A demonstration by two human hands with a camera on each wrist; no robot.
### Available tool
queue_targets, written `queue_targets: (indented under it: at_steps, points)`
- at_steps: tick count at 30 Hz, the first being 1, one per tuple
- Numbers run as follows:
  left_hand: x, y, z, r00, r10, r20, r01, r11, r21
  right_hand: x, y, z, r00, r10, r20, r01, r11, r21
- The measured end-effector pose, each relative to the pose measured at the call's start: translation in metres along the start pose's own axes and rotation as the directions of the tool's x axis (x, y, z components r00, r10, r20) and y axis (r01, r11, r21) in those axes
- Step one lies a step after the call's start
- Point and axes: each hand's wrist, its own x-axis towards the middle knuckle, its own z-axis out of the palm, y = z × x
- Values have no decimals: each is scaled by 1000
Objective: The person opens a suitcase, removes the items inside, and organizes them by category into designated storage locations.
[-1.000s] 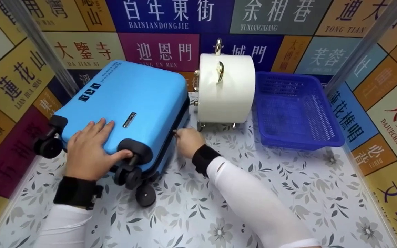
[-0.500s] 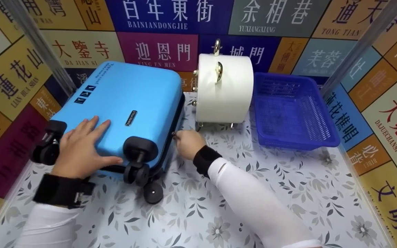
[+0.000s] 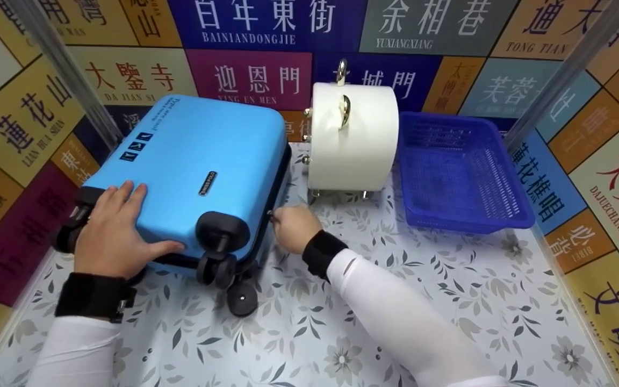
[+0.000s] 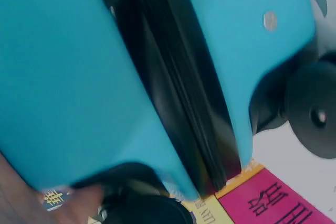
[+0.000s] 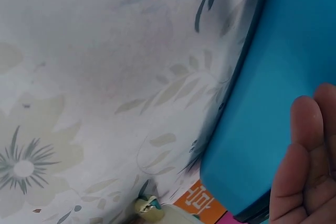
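Observation:
A light-blue hard-shell suitcase [image 3: 213, 140] lies on its side on the patterned surface, its black wheels [image 3: 242, 298] toward me. My left hand [image 3: 113, 231] rests on its near left corner, fingers spread on the shell and thumb along the near edge. On the suitcase's right side, my right hand [image 3: 296, 228] pinches a small metal zipper pull [image 3: 271, 215] at the black seam. In the left wrist view the zipper track [image 4: 178, 72] runs between the two shells. The right wrist view shows curled fingers [image 5: 307, 124] against the blue shell; the pull is hidden there.
A cream drum-shaped case [image 3: 355, 137] with gold handle and feet stands right of the suitcase. Beyond it sits a blue plastic basket [image 3: 470, 223]. Walls with colourful Chinese signs [image 3: 250, 80] and clear corner posts [image 3: 67, 70] enclose the surface.
The suitcase has turned slightly, its near wheels shifting right. My left hand has slid left along the near edge. My right hand, with the zipper pull, has moved a little toward me along the seam.

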Motion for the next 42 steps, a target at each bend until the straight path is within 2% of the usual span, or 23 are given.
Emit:
queue_targets:
  at_steps: [5, 8, 13, 16, 20, 25, 28, 32, 38, 39, 42]
  points:
    - [-1, 8, 2, 1000, -27, 9, 27, 999, -27, -8, -2, -3, 1000, -8, 24, 8, 1000, 2]
    - [1, 5, -3, 999, -30, 24, 31, 999, -23, -8, -2, -3, 1000, -9, 24, 9, 1000, -6]
    - [8, -15, -13, 994, -49, 103, 52, 998, -29, -8, -3, -1, 999, 5, 41, -5, 1000, -1]
    - [10, -30, -15, 985, -83, 149, 88, 996, -31, -7, -2, 1, 999, 17, 48, -17, 1000, 3]
    - [10, -40, -17, 983, -118, 143, 118, 993, 4, -6, -1, 0, 999, 25, 38, -25, 1000, 1]
    - [7, -40, -17, 984, -146, 98, 137, 987, 89, -8, -5, 1, 1000, 10, 15, -9, 1000, -12]
    - [4, -37, -16, 982, -173, 82, 163, 980, 112, -12, -8, 2, 1000, -18, -2, 18, 1000, -20]
    - [-3, -23, -13, 970, -234, 61, 224, 966, 129, -19, -12, 1, 999, -48, -7, 47, 998, -31]
    - [-14, 6, -6, 919, -393, 38, 384, 912, 148, -21, -12, 1, 999, -31, -16, 31, 999, -43]
    - [-15, 12, -4, 910, -413, 36, 404, 903, 146, -20, -11, 1, 999, -29, -27, 28, 998, -50]
    - [-16, 25, 1, 894, -446, 34, 438, 888, 138, -19, -10, -1, 998, -20, -54, 17, 997, -70]
